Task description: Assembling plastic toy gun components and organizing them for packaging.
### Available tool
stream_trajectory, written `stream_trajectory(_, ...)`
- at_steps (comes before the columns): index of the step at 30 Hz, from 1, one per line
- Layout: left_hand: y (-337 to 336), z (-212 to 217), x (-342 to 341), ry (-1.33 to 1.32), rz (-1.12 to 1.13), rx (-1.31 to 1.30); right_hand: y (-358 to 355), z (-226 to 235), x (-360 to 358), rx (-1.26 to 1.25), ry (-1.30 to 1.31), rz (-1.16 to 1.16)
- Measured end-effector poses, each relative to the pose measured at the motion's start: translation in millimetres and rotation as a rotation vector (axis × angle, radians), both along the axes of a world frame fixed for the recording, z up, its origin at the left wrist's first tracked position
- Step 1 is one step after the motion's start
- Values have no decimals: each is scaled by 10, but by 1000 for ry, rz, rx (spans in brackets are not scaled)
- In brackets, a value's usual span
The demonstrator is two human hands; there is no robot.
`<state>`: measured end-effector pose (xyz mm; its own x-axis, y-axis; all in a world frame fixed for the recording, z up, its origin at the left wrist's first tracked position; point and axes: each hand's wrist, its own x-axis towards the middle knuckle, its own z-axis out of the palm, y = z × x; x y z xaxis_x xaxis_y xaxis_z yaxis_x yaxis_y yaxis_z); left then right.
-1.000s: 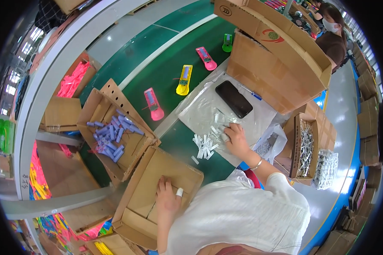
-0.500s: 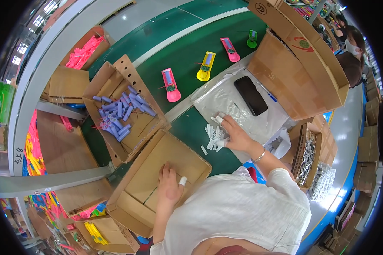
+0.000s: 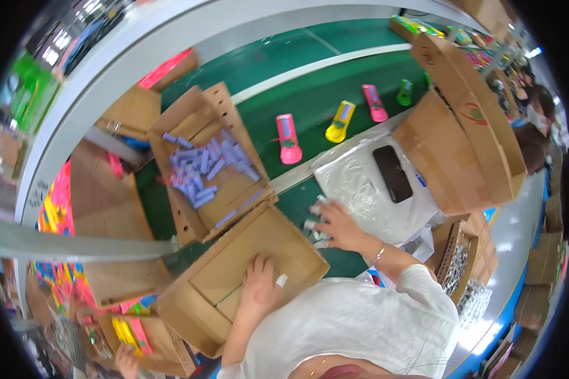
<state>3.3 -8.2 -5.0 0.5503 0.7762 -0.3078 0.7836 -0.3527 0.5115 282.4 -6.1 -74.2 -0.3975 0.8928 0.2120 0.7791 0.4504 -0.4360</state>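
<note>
My left hand lies flat, fingers apart, on the bottom of an open brown cardboard box right in front of me. My right hand reaches over a small pile of white plastic pieces on the green table, by the edge of a clear plastic sheet; its fingers curl over the pieces and I cannot tell whether it grips any. A black phone lies on the sheet.
A cardboard box of lilac pieces stands to the left. A pink toy, a yellow toy, another pink toy and a green one sit on the green belt. A large brown carton stands at right.
My view has swung left and nearer. My right hand has slid from the plastic sheet down to the pile of white pieces. My left hand stays flat in the box.
</note>
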Motion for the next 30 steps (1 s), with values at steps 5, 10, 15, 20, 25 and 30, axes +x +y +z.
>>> stream_trajectory(5,-12,-100,-45,17,13,1,16,-234,-11,94,145,7)
stream_trajectory(10,-9,-61,-26,7,-30,4,-43,136,-22,191,46,-244)
stream_trajectory(15,-8,-68,-10,30,-51,31,6,-94,-39,183,7,-273)
stream_trajectory(20,1,-31,22,27,-5,39,-16,-196,-63,128,166,-286)
stream_trajectory(25,34,-205,-35,-64,60,51,-13,-138,-78,187,195,-276)
stream_trajectory(30,77,-352,-65,-173,105,148,-20,-158,-36,173,112,-175)
